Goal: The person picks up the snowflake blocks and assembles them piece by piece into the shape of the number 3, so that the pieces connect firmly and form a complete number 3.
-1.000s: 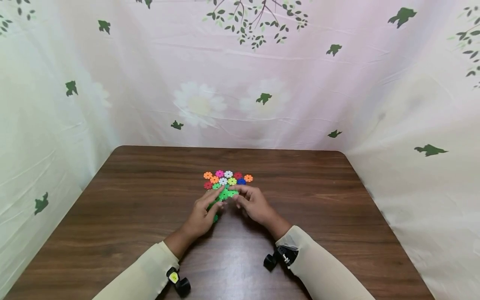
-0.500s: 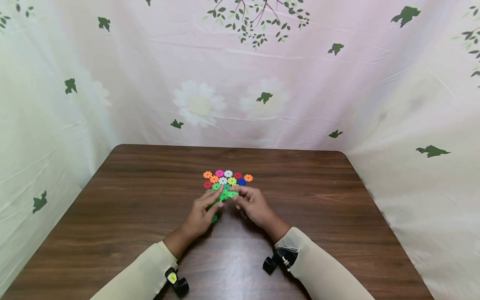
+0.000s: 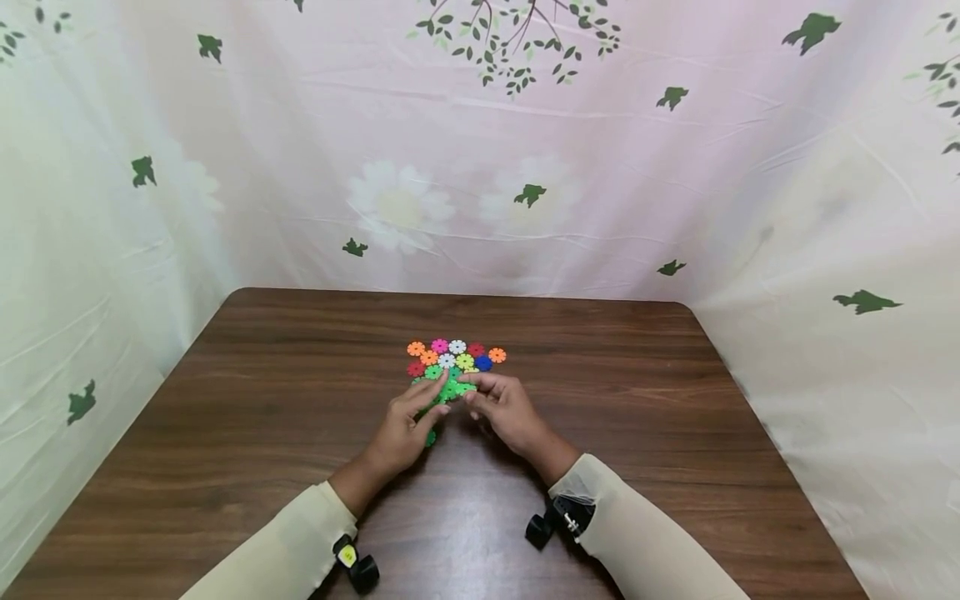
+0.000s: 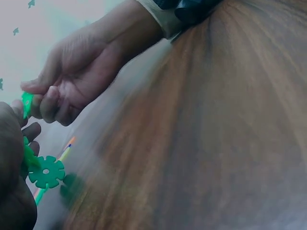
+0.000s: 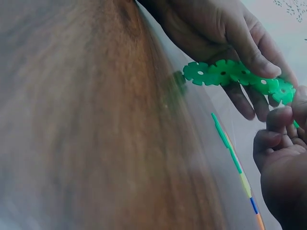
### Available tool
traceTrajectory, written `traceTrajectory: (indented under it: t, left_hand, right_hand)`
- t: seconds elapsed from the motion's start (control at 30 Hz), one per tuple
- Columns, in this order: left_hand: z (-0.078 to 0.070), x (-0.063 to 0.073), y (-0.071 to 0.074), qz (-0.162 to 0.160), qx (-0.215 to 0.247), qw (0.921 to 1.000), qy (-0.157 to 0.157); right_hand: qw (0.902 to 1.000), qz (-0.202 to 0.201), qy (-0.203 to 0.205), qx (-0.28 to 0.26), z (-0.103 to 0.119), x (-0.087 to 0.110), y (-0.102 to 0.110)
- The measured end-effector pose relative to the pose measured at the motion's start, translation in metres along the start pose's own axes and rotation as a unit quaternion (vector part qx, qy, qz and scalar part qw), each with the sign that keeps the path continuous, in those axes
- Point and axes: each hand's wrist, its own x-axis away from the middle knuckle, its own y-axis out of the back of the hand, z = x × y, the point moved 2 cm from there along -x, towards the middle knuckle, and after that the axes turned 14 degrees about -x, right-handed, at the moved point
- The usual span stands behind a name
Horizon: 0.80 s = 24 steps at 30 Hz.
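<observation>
Pinching a green disc chain [image 5: 234, 68] between thumb and fingers: left hand [image 3: 401, 429]. Chain is a row of notched snowflake discs with center holes, held above the desk [image 3: 637, 383] near its middle. Its free end hangs out past the left thumb, toward the person, off the surface; reflection shows beneath it in both wrist views.

Right hand [image 3: 517, 414] grips a green end disc [image 4: 27, 101] by thumb and index finger, other fingers curled in. Fingertips of the two hands nearly meet there. Can't tell if that disc is slotted into the chain or just against it; fingers block the joint.

Just beyond the hands, more discs lie flat on the desk in a tight cluster: orange discs [image 3: 429, 358], a pink disc [image 3: 440, 346], white discs [image 3: 457, 347], red discs [image 3: 476, 350], a blue disc [image 3: 483, 364], yellow disc [image 3: 464, 362], plus green ones nearest the left fingertips, partly covered.

Both sleeves [image 3: 273, 546] are cream, with a black camera at each wrist. Printed fabric backdrop [image 3: 600, 150] behind.
</observation>
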Motion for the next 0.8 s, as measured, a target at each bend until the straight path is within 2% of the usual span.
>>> traceTrajectory:
  t: [0.13,0.3,0.43,0.6,0.8]
  left_hand:
    - [-0.0009,-0.0009,-0.0001,-0.009,-0.005,0.9999,-0.012]
    - [-0.0014,-0.0005,0.0001,-0.020,-0.003,0.9998,-0.003]
    - [-0.0012,0.0001,-0.0001,-0.029,0.013,0.9992,0.026]
    - [-0.0016,0.0004,0.0022,-0.045,0.030,0.9964,0.065]
    - [0.0006,0.0001,0.0037,-0.069,0.066,0.9898,0.106]
  right_hand:
    - [1.0000,-0.007,-0.002,-0.004,0.0022,0.0004,-0.0026]
    - [0.9997,-0.013,0.007,0.017,0.0037,-0.0009,-0.0042]
    - [0.9993,-0.010,0.012,0.033,0.0021,-0.0016,-0.0039]
    - [0.9996,-0.007,0.017,0.023,-0.0005,-0.0027,-0.0026]
    - [0.9991,-0.009,0.035,0.023,-0.0014,-0.0041,-0.0015]
